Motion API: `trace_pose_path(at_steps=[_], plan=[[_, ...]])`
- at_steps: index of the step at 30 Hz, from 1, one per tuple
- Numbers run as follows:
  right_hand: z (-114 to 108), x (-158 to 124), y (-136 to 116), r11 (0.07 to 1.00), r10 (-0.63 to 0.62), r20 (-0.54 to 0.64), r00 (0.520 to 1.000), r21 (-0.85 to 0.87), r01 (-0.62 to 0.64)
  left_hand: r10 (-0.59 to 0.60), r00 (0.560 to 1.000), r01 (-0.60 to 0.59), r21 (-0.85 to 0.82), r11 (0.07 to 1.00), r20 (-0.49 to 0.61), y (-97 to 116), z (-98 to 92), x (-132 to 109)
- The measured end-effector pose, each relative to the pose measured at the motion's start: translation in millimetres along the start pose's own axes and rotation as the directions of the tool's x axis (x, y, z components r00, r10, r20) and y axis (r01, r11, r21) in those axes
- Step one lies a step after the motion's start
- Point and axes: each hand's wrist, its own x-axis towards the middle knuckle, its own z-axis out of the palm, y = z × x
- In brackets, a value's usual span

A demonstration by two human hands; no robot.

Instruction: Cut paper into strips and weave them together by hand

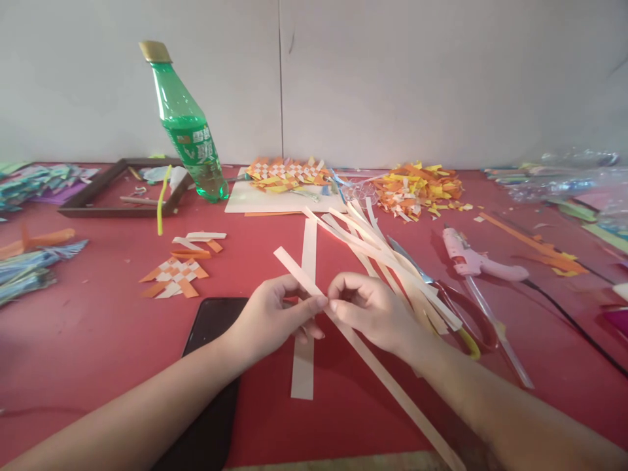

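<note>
A long pale paper strip [387,373] runs slantwise between my two hands, its lower end reaching past the table's front edge. My left hand [282,311] pinches it between thumb and fingers near the upper part. Right beside, my right hand [367,307] is closed on the same strip, fingertips almost touching the left thumb. Beneath the hands a second pale strip [303,373] lies flat on the red table. A loose bundle of pale strips [387,252] is fanned out behind my right hand, partly over a pair of scissors [464,314].
A black phone [210,392] lies under my left forearm. Woven orange-and-white paper [176,278] sits left. Farther back are a green bottle [189,137], a dark frame [118,212] and a heap of orange-yellow paper pieces [422,190]. A pink glue gun [471,258] with a cable lies right.
</note>
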Motion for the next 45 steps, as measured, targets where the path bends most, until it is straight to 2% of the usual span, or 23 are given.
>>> trace_pose_path(at_steps=[5, 8, 10, 14, 16, 19, 21, 22, 24, 27, 33, 39, 42, 45], plan=[[0.2, 0.1, -3.1, 0.999, 0.033, -0.006, 0.999, -0.004, -0.033, 0.062, 0.997, -0.063, -0.013, 0.998, -0.040, 0.4, -1.2, -0.6], [-1.0, 0.4, -2.6, 1.000, 0.019, 0.001, 1.000, -0.002, -0.019, 0.147, 0.982, -0.152, -0.032, 0.988, -0.115, 0.7, -2.1, -0.9], [-1.6, 0.4, -1.9, 1.000, 0.005, 0.008, 1.000, 0.014, -0.005, 0.197, 0.959, -0.212, -0.053, 0.976, -0.205, 0.9, -2.6, -0.6], [-0.7, 0.1, -1.2, 0.999, 0.036, -0.002, 0.999, 0.032, -0.036, 0.266, 0.883, -0.330, -0.109, 0.938, -0.386, 1.5, -2.6, -0.1], [0.4, 0.1, -1.5, 0.999, 0.046, -0.012, 0.999, 0.028, -0.046, 0.254, 0.897, -0.322, -0.140, 0.936, -0.362, 1.9, -2.0, -0.6], [1.7, 0.5, -2.5, 0.999, 0.037, -0.040, 0.999, 0.020, -0.036, 0.132, 0.984, -0.146, -0.112, 0.983, -0.120, 2.2, -0.6, -1.9], [1.8, 0.7, -3.0, 0.999, 0.026, -0.040, 0.999, 0.023, -0.025, 0.027, 0.999, -0.027, 0.003, 1.000, 0.025, 1.9, 0.4, -2.5], [1.6, 0.7, -3.1, 1.000, 0.020, -0.034, 0.999, 0.025, -0.019, 0.001, 0.999, -0.004, 0.062, 0.998, 0.050, 1.6, 0.9, -2.6], [0.8, 0.8, -3.0, 0.999, 0.002, -0.018, 1.000, 0.032, -0.001, 0.022, 1.000, -0.025, 0.130, 0.991, 0.023, 0.7, 1.6, -2.3], [-0.6, 1.0, -2.2, 0.999, -0.015, -0.004, 1.000, 0.046, 0.015, 0.091, 0.996, -0.089, 0.102, 0.991, -0.010, -0.9, 1.7, -1.9], [-1.1, 0.7, -0.6, 0.999, -0.010, 0.009, 1.000, 0.034, 0.010, 0.017, 0.999, -0.021, 0.080, 0.997, 0.039, -0.6, 0.5, -2.4], [0.9, 0.4, -2.9, 0.997, -0.059, 0.006, 0.998, 0.058, 0.058, 0.097, 0.995, -0.098, 0.033, 0.995, 0.018, 1.0, 0.5, -2.1], [0.4, -0.7, -3.6, 0.997, -0.051, -0.014, 0.999, 0.053, 0.051, 0.117, 0.992, -0.118, -0.036, 0.992, -0.047, 1.9, -0.7, -1.3], [-0.8, -1.9, -2.4, 1.000, -0.002, -0.024, 1.000, 0.027, 0.003, 0.133, 0.970, -0.164, -0.146, 0.976, -0.205, 3.7, -3.4, 0.9]])
